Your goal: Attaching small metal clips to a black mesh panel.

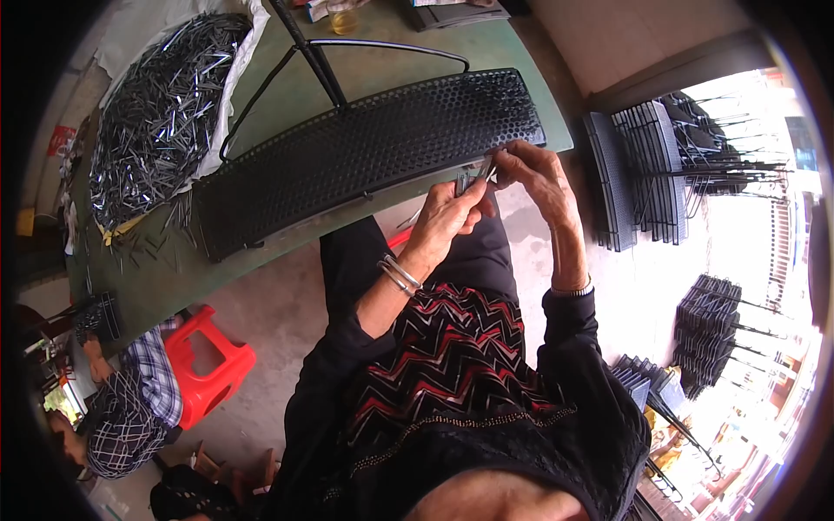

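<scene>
A long black perforated metal panel (365,148) with a bent wire frame lies across the green table (287,82). My left hand (447,213) pinches a small bundle of thin dark metal strips (473,181) just below the panel's near right edge. My right hand (534,174) meets it there, fingertips on the top of the same strips, close to the panel's right end. Silver bangles circle my left wrist.
A large heap of thin metal strips (161,108) lies on white sheeting at the table's left. Stacks of finished black panels (643,169) stand on the floor at right, more (708,334) lower right. A red plastic stool (208,356) and another person in a checked shirt (130,408) are at lower left.
</scene>
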`<state>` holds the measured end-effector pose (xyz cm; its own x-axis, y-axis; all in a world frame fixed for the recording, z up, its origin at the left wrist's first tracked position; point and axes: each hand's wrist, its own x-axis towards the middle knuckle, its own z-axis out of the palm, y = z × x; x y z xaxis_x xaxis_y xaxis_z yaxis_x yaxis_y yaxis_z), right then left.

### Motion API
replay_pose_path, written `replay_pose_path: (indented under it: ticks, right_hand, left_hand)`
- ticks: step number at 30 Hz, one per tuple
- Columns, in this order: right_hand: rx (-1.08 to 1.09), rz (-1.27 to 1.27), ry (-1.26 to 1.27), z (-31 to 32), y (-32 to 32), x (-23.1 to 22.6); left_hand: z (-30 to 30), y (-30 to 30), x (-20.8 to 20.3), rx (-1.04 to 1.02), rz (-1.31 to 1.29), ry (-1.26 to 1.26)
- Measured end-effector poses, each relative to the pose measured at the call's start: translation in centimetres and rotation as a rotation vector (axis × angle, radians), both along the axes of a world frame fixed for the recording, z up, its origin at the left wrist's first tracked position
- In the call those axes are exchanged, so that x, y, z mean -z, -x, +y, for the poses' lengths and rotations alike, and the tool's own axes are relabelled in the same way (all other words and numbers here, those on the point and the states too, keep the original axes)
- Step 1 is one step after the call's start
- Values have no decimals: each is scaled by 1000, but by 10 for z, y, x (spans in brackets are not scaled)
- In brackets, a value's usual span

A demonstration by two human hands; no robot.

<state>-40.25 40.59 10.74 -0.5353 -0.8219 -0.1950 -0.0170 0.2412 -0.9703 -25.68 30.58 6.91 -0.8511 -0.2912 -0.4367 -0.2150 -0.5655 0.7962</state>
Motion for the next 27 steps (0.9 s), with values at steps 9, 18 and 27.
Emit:
replay_pose_path:
  ticks: [9,18,27]
  right_hand:
    - [-51,-53,-14,3,8,9]
    - [-32,-96,39,4,4,11]
    - [-39,-62,43,8,5,13]
  left_hand:
    - [0,1,2,-17,-64,-40]
    - [-5,0,2,40,-41,-32]
    - [-17,-4,-3,202,8,4]
